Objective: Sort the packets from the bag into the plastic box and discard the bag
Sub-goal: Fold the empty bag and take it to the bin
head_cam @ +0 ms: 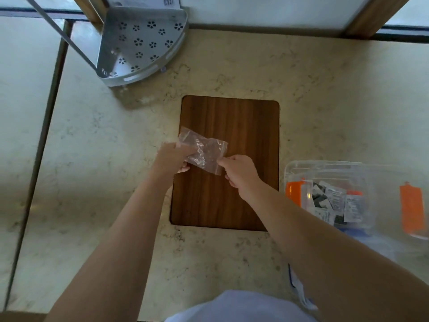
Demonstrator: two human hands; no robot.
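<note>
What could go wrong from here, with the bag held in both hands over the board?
1. The bag is clear and crumpled, so a small packet left inside could be missed; it looks empty, but I cannot be sure.
2. The left hand and right hand only pinch its ends; the light film may slip onto the board.
3. No bin shows in view, and the box sits near the right arm, which could knock it on a turn.

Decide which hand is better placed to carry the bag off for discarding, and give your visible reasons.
Probably the left hand: its fingers wrap round the bag, which looks empty, while the right hand only pinches one edge. The right also sits nearer the box, where the packets lie.
</note>
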